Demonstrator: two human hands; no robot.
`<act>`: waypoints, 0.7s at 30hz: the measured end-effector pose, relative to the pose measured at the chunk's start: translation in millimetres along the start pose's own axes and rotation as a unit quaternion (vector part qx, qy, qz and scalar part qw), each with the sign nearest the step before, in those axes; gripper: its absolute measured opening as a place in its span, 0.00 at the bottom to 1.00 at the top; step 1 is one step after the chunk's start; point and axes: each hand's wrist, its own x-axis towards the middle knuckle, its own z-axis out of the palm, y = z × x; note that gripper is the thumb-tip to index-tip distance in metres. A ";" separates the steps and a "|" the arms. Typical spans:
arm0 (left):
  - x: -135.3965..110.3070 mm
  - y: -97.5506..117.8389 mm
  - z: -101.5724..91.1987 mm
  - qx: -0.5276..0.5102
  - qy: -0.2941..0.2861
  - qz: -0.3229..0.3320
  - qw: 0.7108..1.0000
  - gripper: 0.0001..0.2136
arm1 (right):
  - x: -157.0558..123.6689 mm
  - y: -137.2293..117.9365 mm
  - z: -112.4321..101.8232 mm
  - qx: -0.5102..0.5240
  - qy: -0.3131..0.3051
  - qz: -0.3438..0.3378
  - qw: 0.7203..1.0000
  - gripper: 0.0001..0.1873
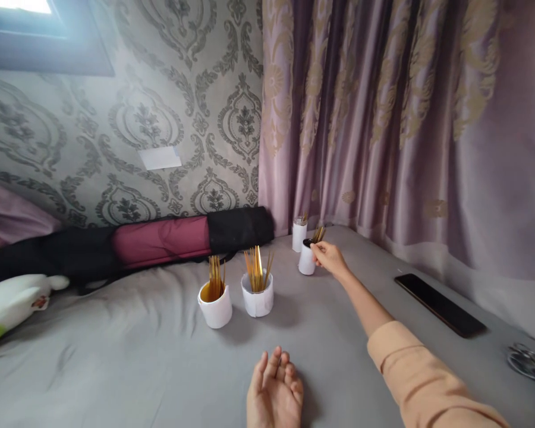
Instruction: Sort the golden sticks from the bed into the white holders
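My right hand (330, 257) reaches out to a small white cup (307, 266) with a dark inside and thin sticks in it. Its fingers are closed in a pinch at the right side of the cup's rim, partly covering the sticks. Near the bottom, my left hand (276, 386) lies palm up with loosely curled fingers and holds nothing. Beyond it stand a white cup with a yellow inside (216, 313) and a wider white cup (258, 302), each bearing several golden sticks (215, 274). A white-wrapped jar (299, 236) with a few sticks stands behind the pinched cup.
A grey sheet (160, 368) with creases covers the surface. A long black and maroon bag (160, 241) lies along the patterned wall. To the right are a black phone (440, 304) and a dark metallic object (526, 359). A white plush toy (18, 300) lies left; curtains (383, 119) hang behind.
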 end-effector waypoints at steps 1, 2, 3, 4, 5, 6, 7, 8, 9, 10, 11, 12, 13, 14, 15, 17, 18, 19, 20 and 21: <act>0.1 0.1 0.3 -0.001 0.001 -0.001 1.000 0.05 | 3.7 1.4 0.1 -0.009 0.005 0.001 1.000 0.17; 0.3 0.1 0.6 -0.003 0.002 -0.003 1.000 0.05 | 7.4 2.6 0.2 -0.018 0.010 0.002 1.000 0.16; 0.7 0.3 0.8 -0.004 0.002 -0.006 1.000 0.05 | 11.2 3.7 0.2 -0.025 0.015 0.003 1.000 0.16; 1.2 0.5 0.7 -0.005 0.003 -0.008 1.000 0.05 | 15.0 4.7 0.1 -0.031 0.019 0.004 0.999 0.16; 1.8 0.8 0.4 -0.007 0.002 -0.009 1.000 0.05 | 18.8 5.5 0.2 -0.035 0.023 0.005 0.999 0.16; 2.5 1.2 -0.2 -0.009 0.000 -0.010 1.000 0.05 | 22.3 6.2 0.2 -0.038 0.026 0.006 0.999 0.16; 3.4 1.5 -1.1 -0.010 -0.003 -0.012 1.000 0.05 | 25.7 6.8 0.4 -0.040 0.029 0.007 0.999 0.16; 4.2 1.8 -2.3 -0.009 -0.008 -0.014 1.000 0.05 | 28.7 7.3 0.7 -0.041 0.032 0.007 0.999 0.16; 5.2 2.1 -3.8 -0.008 -0.014 -0.015 1.000 0.05 | 31.4 7.8 1.1 -0.042 0.033 0.007 0.999 0.16; 6.2 2.3 -5.4 -0.004 -0.019 -0.015 1.000 0.05 | 33.8 8.2 1.7 -0.044 0.035 0.008 0.998 0.16; 7.2 2.4 -7.1 0.000 -0.023 -0.013 1.000 0.05 | 35.8 8.8 2.5 -0.046 0.036 0.009 0.998 0.16; 8.1 2.4 -8.8 0.006 -0.027 -0.009 1.000 0.05 | 37.5 9.3 3.4 -0.047 0.037 0.011 0.998 0.15; 9.1 2.3 -10.3 0.010 -0.029 -0.005 1.000 0.06 | 39.1 10.0 4.3 -0.049 0.039 0.012 0.998 0.15; 10.0 2.2 -11.7 0.014 -0.030 -0.002 0.999 0.06 | 40.5 10.6 5.3 -0.050 0.039 0.014 0.998 0.15; 10.9 2.1 -12.9 0.017 -0.031 0.001 0.999 0.06 | 41.9 11.2 6.3 -0.052 0.039 0.015 0.998 0.15; 12.4 1.9 -14.6 0.024 -0.031 0.005 0.999 0.07 | 44.8 12.3 8.0 -0.054 0.039 0.018 0.998 0.15; 13.0 1.8 -15.2 0.028 -0.030 0.007 0.999 0.07 | 46.3 12.7 8.6 -0.056 0.039 0.019 0.997 0.15; 13.6 1.8 -15.6 0.032 -0.028 0.008 0.999 0.07 | 47.8 13.0 9.1 -0.058 0.040 0.021 0.997 0.15; 14.1 1.8 -15.8 0.035 -0.026 0.008 0.999 0.07 | 49.4 13.4 9.5 -0.060 0.040 0.023 0.997 0.15; 14.4 1.9 -15.9 0.034 -0.026 0.007 0.999 0.07 | 50.8 13.8 9.8 -0.062 0.040 0.025 0.997 0.15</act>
